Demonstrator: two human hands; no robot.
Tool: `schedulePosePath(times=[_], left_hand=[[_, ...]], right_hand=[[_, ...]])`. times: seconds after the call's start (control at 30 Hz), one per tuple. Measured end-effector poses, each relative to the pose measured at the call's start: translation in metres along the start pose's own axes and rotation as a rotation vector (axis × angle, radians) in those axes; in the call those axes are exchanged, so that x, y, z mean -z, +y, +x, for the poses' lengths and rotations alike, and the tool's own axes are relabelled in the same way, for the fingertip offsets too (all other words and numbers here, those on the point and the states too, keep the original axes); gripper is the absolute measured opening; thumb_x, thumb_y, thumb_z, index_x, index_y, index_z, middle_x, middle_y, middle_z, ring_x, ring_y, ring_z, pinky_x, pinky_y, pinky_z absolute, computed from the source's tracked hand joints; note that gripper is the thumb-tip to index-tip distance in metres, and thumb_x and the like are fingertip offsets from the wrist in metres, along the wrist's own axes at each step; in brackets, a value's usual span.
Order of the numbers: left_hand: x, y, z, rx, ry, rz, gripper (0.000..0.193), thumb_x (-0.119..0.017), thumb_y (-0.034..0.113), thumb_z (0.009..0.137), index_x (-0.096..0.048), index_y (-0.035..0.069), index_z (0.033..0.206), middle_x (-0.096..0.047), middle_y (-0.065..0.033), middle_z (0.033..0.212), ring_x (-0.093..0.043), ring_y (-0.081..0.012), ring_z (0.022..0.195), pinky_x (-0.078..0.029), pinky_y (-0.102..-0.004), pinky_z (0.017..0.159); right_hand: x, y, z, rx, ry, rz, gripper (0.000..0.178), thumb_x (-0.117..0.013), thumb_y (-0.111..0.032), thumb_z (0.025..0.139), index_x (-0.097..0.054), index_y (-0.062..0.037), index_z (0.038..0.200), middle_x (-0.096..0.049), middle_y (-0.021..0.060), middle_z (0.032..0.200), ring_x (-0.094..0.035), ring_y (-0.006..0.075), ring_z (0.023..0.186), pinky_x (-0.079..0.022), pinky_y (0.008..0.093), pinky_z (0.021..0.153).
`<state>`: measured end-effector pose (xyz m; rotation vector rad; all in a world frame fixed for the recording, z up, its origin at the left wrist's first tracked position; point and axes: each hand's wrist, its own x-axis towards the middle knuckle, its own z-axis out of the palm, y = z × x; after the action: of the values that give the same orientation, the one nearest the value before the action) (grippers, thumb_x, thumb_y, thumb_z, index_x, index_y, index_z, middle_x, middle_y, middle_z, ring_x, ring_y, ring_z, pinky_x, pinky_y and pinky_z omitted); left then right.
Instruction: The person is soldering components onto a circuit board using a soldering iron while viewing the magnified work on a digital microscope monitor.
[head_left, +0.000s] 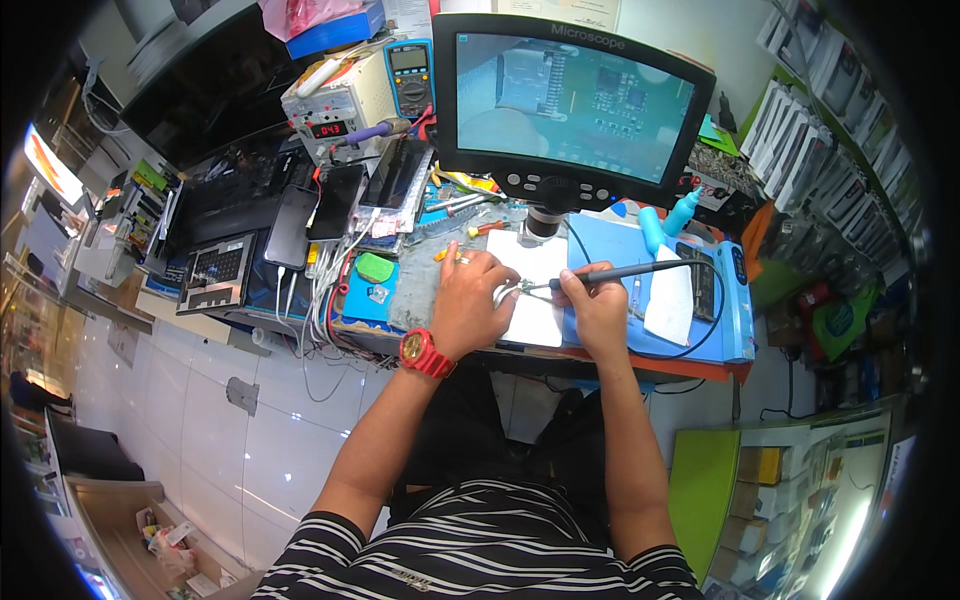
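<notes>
My right hand [598, 308] grips a soldering iron [630, 271] like a pen, its black handle pointing right and its tip turned left, toward my left fingers. My left hand [472, 303], with a red watch [425, 353] on its wrist, is closed at the fingertips around something small, beside a pale curved piece; its kind is too small to tell. Both hands meet over a white sheet [535, 328] under the microscope lens [541, 226]. On the microscope's screen [575, 105], a green circuit board with a silver connector and small chips appears enlarged.
To the right lie a blue mat [596, 240], a white cloth [669, 305] and teal bottles [681, 214]. A blue multimeter [411, 80] stands by a power supply [330, 125]. Phones [335, 203] and tangled white cables [325, 285] crowd the left. The iron's black cord loops rightward.
</notes>
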<state>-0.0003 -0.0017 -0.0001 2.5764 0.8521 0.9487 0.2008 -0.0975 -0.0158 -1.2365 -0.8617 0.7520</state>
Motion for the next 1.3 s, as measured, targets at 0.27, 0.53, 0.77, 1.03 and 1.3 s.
schedulePosePath(times=[0.27,0.53,0.77,1.03,1.3], left_hand=[[0.000,0.000,0.000,-0.009,0.012,0.009,0.015,-0.079,0.020,0.091,-0.078,0.013,0.104,-0.067,-0.0061,0.098,-0.068,-0.0295,0.105,-0.025,-0.0665,0.129],[0.000,0.000,0.000,-0.008,0.011,0.013,0.014,-0.079,0.020,0.091,-0.078,0.013,0.104,-0.067,-0.0062,0.099,-0.068,-0.0295,0.105,-0.026,-0.0663,0.129],[0.000,0.000,0.000,-0.004,0.007,0.006,0.014,-0.079,0.021,0.091,-0.078,0.013,0.103,-0.067,-0.0061,0.099,-0.068,-0.0293,0.105,-0.026,-0.0663,0.129],[-0.001,0.001,0.000,-0.009,0.014,0.019,0.014,-0.079,0.021,0.091,-0.079,0.014,0.103,-0.066,-0.0061,0.098,-0.068,-0.0298,0.105,-0.026,-0.0662,0.128],[-0.001,0.000,0.000,-0.012,0.016,0.018,0.014,-0.079,0.020,0.090,-0.079,0.014,0.103,-0.066,-0.0052,0.098,-0.068,-0.0286,0.104,-0.028,-0.0656,0.128]], right_hand=[[-0.002,-0.001,-0.002,-0.003,0.020,-0.005,0.020,-0.075,-0.010,0.105,-0.059,0.0015,0.108,-0.078,0.0160,0.095,-0.076,0.0167,0.081,-0.063,0.0284,0.076],[-0.005,-0.008,0.000,-0.032,0.030,0.023,0.023,-0.077,-0.012,0.103,-0.060,0.0026,0.104,-0.075,0.0135,0.087,-0.072,0.0145,0.076,-0.059,0.0273,0.071],[-0.006,-0.012,0.000,-0.037,0.033,0.016,0.023,-0.077,-0.014,0.104,-0.060,0.0031,0.104,-0.075,0.0144,0.087,-0.073,0.0151,0.076,-0.061,0.0273,0.071],[-0.005,-0.013,0.002,-0.042,0.032,-0.009,0.025,-0.077,-0.015,0.103,-0.061,0.0039,0.105,-0.076,0.0148,0.087,-0.074,0.0157,0.075,-0.061,0.0268,0.070],[-0.002,-0.009,0.006,-0.057,0.024,-0.009,0.026,-0.076,-0.016,0.104,-0.061,0.0052,0.105,-0.076,0.0160,0.087,-0.075,0.0166,0.074,-0.061,0.0270,0.069]])
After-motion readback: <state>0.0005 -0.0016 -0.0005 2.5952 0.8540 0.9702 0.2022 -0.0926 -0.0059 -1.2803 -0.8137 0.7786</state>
